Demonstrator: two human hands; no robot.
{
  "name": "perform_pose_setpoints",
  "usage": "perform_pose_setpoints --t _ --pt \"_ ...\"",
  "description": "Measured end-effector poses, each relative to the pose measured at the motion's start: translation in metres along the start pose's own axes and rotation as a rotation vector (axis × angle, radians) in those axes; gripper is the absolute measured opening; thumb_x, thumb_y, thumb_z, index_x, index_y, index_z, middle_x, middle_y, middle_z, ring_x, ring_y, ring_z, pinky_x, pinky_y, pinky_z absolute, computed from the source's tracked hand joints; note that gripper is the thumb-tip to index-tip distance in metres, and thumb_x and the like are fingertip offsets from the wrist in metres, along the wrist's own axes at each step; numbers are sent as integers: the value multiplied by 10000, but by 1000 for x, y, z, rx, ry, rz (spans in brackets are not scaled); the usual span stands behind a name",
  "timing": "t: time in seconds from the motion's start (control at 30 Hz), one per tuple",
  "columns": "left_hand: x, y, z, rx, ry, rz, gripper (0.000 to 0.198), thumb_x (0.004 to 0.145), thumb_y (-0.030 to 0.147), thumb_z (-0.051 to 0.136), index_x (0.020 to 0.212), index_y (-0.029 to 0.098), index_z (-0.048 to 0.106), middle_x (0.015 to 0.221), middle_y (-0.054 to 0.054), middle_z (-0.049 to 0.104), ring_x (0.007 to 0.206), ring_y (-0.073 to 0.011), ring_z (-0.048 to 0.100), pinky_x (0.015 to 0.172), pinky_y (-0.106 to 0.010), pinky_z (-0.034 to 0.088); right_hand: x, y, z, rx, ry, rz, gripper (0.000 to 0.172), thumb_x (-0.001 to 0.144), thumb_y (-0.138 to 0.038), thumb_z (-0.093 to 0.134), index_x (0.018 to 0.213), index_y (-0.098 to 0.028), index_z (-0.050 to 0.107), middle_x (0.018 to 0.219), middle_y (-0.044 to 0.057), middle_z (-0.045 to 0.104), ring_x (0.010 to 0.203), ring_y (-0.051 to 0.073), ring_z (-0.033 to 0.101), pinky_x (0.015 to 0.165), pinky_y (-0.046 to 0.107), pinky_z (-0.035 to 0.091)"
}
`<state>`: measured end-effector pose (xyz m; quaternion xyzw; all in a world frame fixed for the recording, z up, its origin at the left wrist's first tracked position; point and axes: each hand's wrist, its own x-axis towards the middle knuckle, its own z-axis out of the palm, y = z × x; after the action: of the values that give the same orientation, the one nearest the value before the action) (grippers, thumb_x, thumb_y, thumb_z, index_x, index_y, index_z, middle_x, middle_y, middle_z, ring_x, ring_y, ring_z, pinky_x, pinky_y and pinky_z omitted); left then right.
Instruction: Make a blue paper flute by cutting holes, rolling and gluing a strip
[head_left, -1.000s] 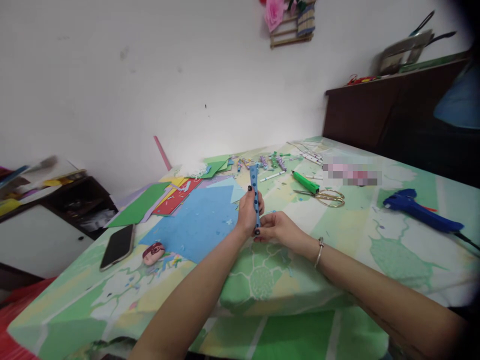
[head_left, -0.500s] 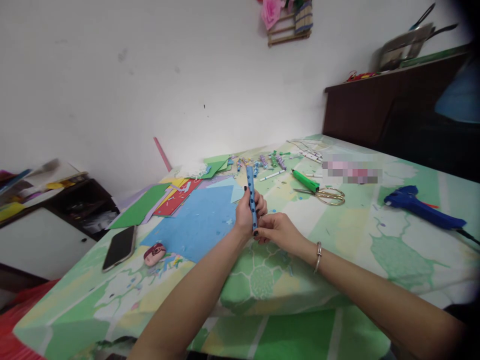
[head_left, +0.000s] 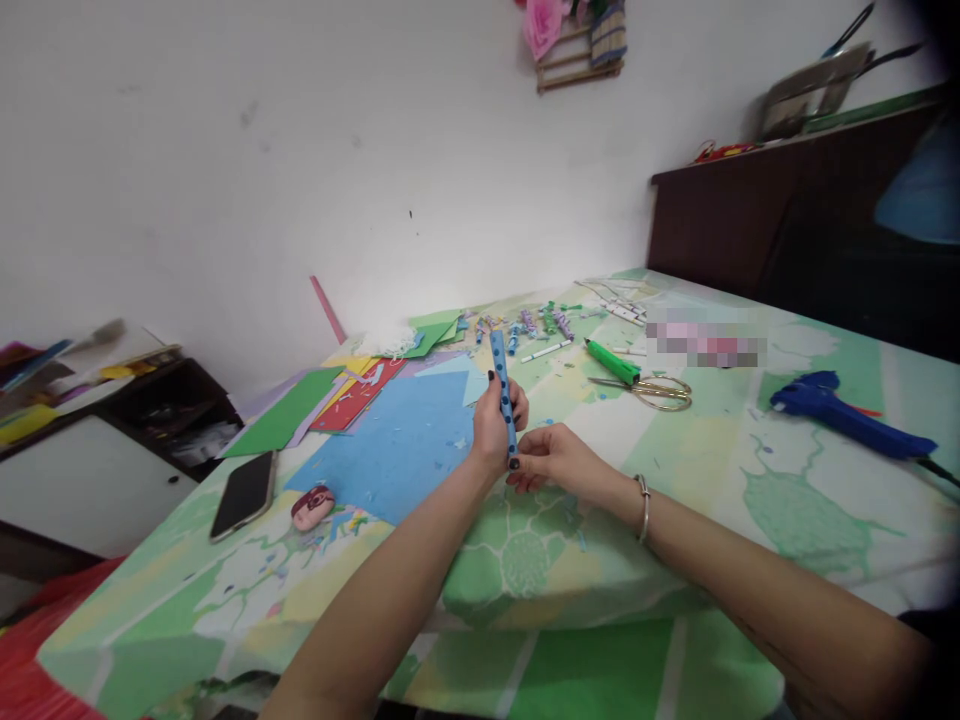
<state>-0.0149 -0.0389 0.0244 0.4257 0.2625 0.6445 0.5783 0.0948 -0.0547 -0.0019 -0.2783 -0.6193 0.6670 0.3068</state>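
Note:
My left hand (head_left: 491, 425) is closed around a blue paper strip (head_left: 501, 372) with dark dots, its thumb along the left side. The strip stands nearly upright, its top end leaning slightly left; I cannot tell whether it is flat or rolled. At its lower end, my right hand (head_left: 551, 460) pinches it between thumb and fingers. Beneath and left of my hands lies a large blue paper sheet (head_left: 390, 440). Beyond the strip are small dotted blue and purple paper pieces (head_left: 528, 322) and a white marker (head_left: 546, 351).
Gold-handled scissors (head_left: 664, 393) and a green pen-shaped tool (head_left: 613, 362) lie right of my hands. Farther right is a blue glue gun (head_left: 847, 415) with a cord. A phone (head_left: 244, 495), a pink case (head_left: 312, 508) and red paper (head_left: 352, 400) lie to the left.
Both hands stay almost in place on the dotted blue strip. Its top end has tipped very slightly left, and the whole view has shifted a little.

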Motion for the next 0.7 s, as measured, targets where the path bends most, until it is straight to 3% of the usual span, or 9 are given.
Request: perform_pose_setpoints --t 0.2,0.4,0.7 --pt "3 4 -3 -20 16 43 425 828 535 422 601 183 352 464 58 286 379 -59 233 362 -176 198 -2 -3 -1 188 -56 50 397 669 -483 674 775 -103 621 741 92 685 659 151 650 638 250 498" --pt "7 5 -5 37 104 115 406 844 514 405 613 185 352 467 56 317 375 -57 249 353 -171 188 -2 -4 2 247 -72 9 314 535 -219 785 776 -116 612 713 53 676 703 146 632 721 270 478" --pt "8 11 -1 -1 241 211 415 841 533 393 614 189 350 472 59 315 364 -57 273 353 -171 201 -6 -6 9 481 -121 55 209 690 -225 675 829 -119 560 723 71 657 632 115 597 647 239 441"
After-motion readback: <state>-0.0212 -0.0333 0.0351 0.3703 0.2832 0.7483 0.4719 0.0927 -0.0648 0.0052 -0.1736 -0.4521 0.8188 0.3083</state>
